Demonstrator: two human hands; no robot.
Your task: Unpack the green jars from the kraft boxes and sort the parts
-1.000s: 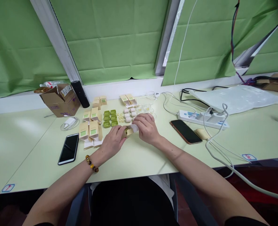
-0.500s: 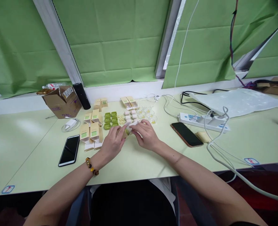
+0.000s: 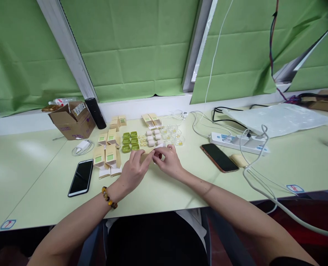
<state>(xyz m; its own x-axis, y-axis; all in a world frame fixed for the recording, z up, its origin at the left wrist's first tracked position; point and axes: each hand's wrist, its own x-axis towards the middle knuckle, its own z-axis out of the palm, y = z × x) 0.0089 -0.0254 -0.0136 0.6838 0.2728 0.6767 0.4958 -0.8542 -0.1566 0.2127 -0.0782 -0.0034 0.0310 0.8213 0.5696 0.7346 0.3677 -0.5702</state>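
My left hand (image 3: 134, 170) and my right hand (image 3: 168, 162) meet at the middle of the pale green table (image 3: 158, 188), fingers closed together on a small tan cardboard box (image 3: 147, 156). The box is mostly hidden between my fingers. Just beyond them lie several green trays (image 3: 129, 141), small white rolls (image 3: 152, 137) and clear cups with yellow pieces (image 3: 172, 135). Several tan boxes with green windows (image 3: 108, 155) stand left of my left hand.
A black phone (image 3: 81, 177) lies at the left and another phone (image 3: 219, 157) at the right. An open brown carton (image 3: 72, 120) and a black cylinder (image 3: 95, 112) stand at the back left. A power strip (image 3: 238, 142) with cables, and a white bag (image 3: 280, 118), lie at the right.
My hands have drawn closer together over the small box, and its white flap no longer sticks up. The view shifted slightly.
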